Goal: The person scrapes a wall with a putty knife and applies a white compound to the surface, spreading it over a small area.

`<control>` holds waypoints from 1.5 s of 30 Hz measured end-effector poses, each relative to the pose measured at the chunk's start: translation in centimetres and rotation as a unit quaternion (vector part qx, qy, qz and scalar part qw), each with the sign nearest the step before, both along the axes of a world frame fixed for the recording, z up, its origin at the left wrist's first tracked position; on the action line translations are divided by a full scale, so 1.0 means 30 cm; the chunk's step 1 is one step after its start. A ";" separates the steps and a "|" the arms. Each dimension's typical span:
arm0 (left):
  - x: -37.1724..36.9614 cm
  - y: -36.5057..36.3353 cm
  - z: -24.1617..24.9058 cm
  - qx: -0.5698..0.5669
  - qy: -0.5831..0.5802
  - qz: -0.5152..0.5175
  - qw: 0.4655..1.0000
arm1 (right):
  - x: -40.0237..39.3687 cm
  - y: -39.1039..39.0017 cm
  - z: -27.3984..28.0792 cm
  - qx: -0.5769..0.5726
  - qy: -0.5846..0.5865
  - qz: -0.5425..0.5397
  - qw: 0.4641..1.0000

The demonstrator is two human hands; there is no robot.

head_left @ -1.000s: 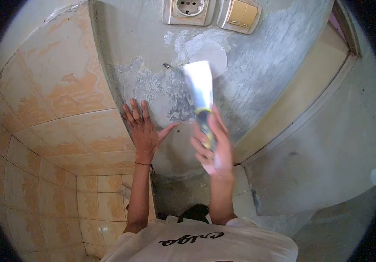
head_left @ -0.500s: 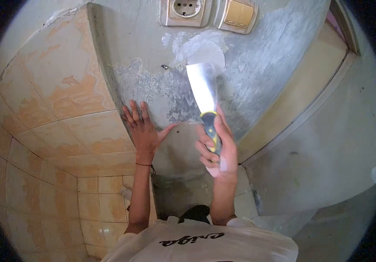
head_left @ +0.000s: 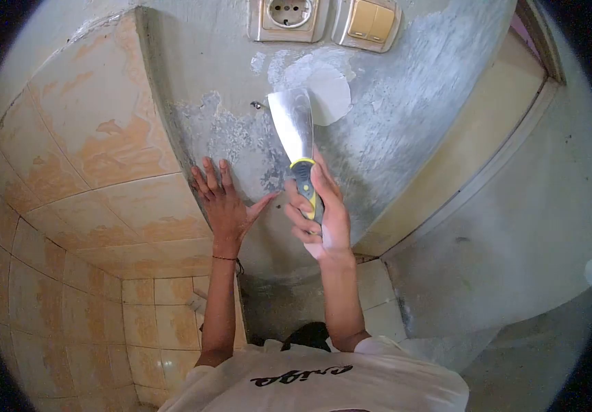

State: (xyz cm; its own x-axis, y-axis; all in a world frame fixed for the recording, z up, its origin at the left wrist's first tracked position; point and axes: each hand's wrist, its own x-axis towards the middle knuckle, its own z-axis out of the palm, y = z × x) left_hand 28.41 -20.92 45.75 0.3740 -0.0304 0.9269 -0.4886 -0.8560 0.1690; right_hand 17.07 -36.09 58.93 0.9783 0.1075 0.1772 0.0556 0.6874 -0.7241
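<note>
My right hand (head_left: 321, 214) is wrapped round the grey and yellow handle of a putty knife (head_left: 292, 125), its wide metal blade pointing up against or just over the wall. Right beside the blade lies a smooth pale patch (head_left: 330, 95) on the wall. My left hand (head_left: 226, 209) rests with spread fingers on the lower wall, by the edge of the tiled part, and holds nothing. Between the hands and the patch the wall (head_left: 224, 134) is rough, grey and flaking.
A socket (head_left: 289, 12) and a double light switch (head_left: 370, 20) sit above the patch. A small hook or screw (head_left: 256, 105) sticks out left of the blade. Orange-patterned tiles (head_left: 104, 137) cover the left side; a pale door-like panel (head_left: 461, 144) stands right.
My right hand has moved left and slightly up with the putty knife, so the blade is now left of the pale patch and more of the patch shows. My left hand stays in place.
</note>
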 end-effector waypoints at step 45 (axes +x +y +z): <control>-0.004 0.002 -0.006 -0.004 0.007 -0.006 1.000 | -0.046 0.001 -0.003 -0.016 -0.003 -0.039 0.999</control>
State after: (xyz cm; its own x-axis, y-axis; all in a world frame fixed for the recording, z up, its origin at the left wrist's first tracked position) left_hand 28.28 -20.86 45.58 0.3873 -0.0284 0.9215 -0.4965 -0.8486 0.1825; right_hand 15.70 -36.05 58.83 0.9829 0.0357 0.1805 0.1129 0.6580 -0.7446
